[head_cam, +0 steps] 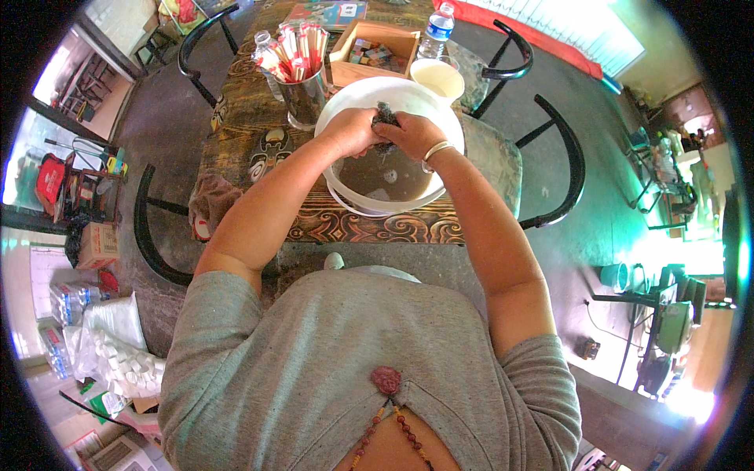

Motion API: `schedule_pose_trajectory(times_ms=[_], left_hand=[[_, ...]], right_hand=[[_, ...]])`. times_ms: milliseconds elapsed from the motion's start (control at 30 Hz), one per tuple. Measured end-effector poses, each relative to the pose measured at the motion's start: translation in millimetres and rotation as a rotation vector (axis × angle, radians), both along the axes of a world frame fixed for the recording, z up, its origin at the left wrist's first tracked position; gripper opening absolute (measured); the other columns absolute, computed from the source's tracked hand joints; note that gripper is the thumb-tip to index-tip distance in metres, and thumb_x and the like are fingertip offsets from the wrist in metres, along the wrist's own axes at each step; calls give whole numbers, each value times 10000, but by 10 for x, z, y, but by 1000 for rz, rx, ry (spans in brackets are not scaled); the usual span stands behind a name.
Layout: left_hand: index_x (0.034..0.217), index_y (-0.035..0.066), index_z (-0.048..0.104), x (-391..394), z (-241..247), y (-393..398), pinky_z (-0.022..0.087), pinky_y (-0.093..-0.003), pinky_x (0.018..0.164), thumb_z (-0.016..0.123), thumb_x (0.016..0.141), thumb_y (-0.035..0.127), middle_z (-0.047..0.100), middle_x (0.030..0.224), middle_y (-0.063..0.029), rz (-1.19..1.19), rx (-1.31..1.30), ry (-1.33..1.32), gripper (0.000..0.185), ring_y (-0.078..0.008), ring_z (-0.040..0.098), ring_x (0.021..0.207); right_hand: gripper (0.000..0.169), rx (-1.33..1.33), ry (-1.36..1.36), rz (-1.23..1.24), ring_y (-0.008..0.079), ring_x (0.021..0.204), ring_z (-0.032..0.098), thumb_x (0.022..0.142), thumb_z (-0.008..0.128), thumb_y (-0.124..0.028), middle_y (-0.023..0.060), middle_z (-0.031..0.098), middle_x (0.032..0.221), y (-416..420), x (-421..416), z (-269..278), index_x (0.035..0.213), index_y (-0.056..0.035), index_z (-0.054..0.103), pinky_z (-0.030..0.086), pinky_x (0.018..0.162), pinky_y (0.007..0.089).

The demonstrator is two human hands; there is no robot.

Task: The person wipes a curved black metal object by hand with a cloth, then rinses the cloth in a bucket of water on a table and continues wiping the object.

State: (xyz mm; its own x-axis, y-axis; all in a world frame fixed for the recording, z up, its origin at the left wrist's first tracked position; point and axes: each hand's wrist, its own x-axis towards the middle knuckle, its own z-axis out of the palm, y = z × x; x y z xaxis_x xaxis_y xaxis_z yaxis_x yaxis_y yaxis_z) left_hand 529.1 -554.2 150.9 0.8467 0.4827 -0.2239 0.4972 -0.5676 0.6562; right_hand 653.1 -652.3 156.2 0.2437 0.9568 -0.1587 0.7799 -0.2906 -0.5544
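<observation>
Both of my hands meet over a large white plastic basin (452, 126) on the carved wooden table. Between them is a dark, wet, clumped material (386, 116); its exact kind is hard to tell. My left hand (355, 130) grips it from the left. My right hand (417, 132), with a pale bangle (436, 152) at the wrist, closes on it from the right, thumb across the front. Murky brown water (383, 175) with a few bubbles or pale bits lies in the basin below. The fingers partly hide the clump.
Left of the basin stands a metal cup (302, 103) of paper-wrapped sticks, near a brown cloth (215, 197). Behind are a wooden box (374, 50) holding small blocks, a cream bowl (437, 79) and a plastic water bottle (437, 32). Black-armed chairs (568, 165) flank the table (377, 226).
</observation>
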Motion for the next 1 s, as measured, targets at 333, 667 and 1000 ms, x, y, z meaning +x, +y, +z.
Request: schedule_pose_trajectory(times_ms=[333, 667, 1000], left_hand=[[911, 31, 544, -37, 94, -53, 460, -301, 450, 583, 795, 247, 563, 576, -70, 6, 19, -4, 248, -177, 559, 484], [882, 38, 547, -26, 21, -28, 453, -317, 471, 597, 785, 270, 556, 541, -68, -8, 31, -34, 256, -188, 561, 473], [950, 58, 541, -11, -69, 13, 467, -368, 632, 634, 750, 298, 611, 737, -141, 2, 307, -177, 326, -278, 606, 698]], right_hand=[[630, -18, -48, 5, 360, 884, 585, 787, 443, -605, 237, 607, 904, 15, 6, -25, 912, -5, 586, 432, 791, 399], [628, -4, -43, 2, 365, 880, 587, 785, 446, -606, 237, 607, 899, 5, 3, -32, 924, -9, 582, 435, 784, 407], [674, 42, -55, -73, 367, 917, 573, 739, 475, -654, 215, 607, 944, -8, 19, -32, 1010, -43, 561, 429, 806, 411]])
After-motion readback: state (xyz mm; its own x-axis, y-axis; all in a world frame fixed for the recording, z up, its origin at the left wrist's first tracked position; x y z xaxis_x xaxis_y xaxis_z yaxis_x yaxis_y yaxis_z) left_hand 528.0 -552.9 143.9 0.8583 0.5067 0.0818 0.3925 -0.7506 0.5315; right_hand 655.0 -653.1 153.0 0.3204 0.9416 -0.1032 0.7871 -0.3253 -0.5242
